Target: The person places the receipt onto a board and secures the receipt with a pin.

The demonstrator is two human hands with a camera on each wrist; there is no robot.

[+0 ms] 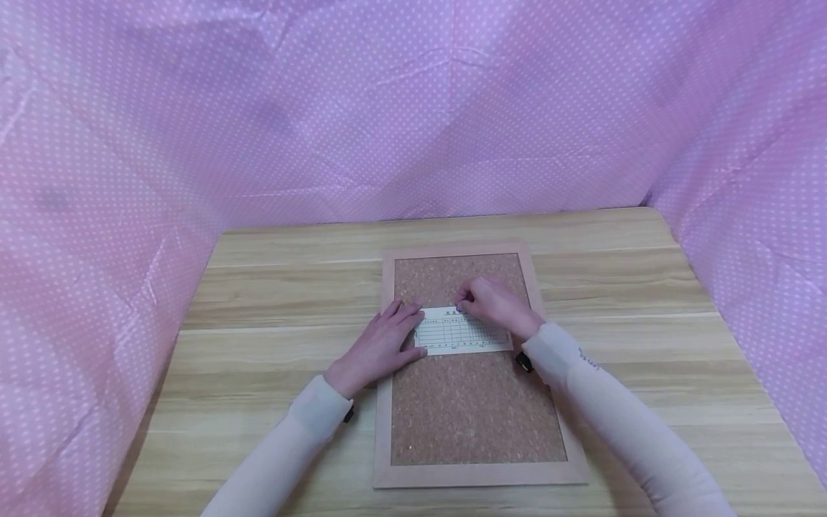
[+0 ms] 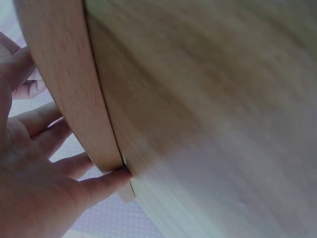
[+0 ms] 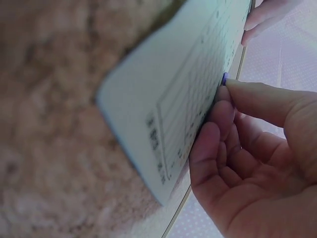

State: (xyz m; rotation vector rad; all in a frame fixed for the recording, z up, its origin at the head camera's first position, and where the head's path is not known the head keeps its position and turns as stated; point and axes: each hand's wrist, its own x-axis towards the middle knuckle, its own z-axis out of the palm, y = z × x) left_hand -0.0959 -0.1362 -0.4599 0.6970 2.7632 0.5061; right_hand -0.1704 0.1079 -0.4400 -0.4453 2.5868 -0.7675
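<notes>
A printed paper form [image 1: 446, 336] lies across the upper middle of a cork board [image 1: 474, 416] with a pale wooden frame. My left hand [image 1: 385, 339] rests at the form's left end, its fingers spread and mostly straight, fingertips and thumb on the paper's edge. At the form's top edge, my right hand [image 1: 494, 305] pinches a small purple push pin [image 3: 225, 78] between thumb and index finger. Its other fingers curl beneath, close to the paper. Whether the pin's point is in the cork is hidden. In the left wrist view, the left hand [image 2: 44, 173] reaches over the wooden frame [image 2: 64, 74].
The board lies on a light wood-grain table [image 1: 278, 309]. Pink cloth with white dots [image 1: 413, 108] hangs behind the table and along both sides. Both forearms come in from the near edge, and a small black device [image 1: 524, 362] shows at the right wrist.
</notes>
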